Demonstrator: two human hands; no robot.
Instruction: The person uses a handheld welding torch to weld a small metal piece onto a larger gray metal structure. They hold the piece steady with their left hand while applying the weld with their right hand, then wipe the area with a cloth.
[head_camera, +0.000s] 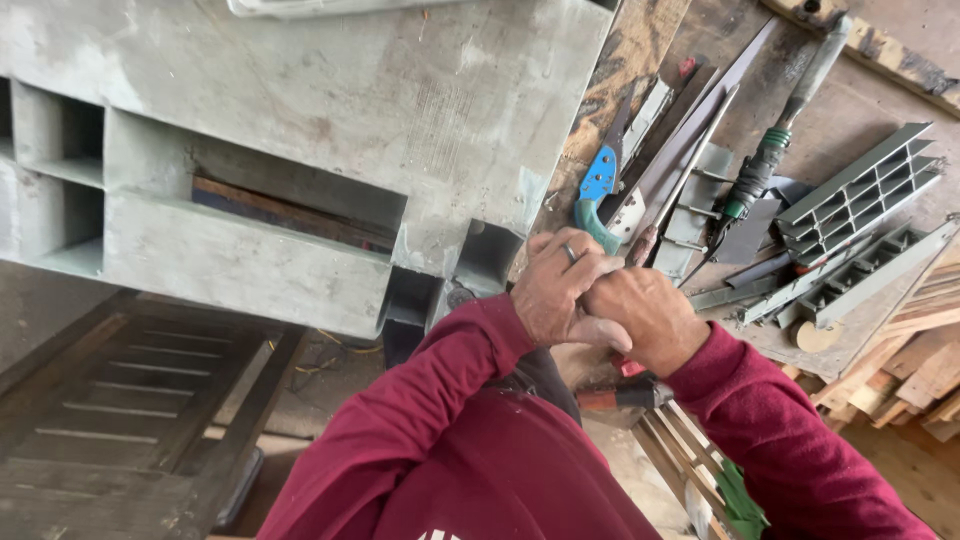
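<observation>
Near the middle of the picture, the left hand (556, 290) with a ring and the right hand (645, 318) are pressed together, fingers curled tight. What they hold is hidden, so I cannot tell. A bit of red (632, 368) peeks out just under the right hand. Just above the hands lie blue-handled snips (600, 185) on the wooden workbench (640, 50). A big grey machine (300, 130) fills the upper left.

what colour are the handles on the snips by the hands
Blue and teal on the snips, seen in the head view.
</observation>
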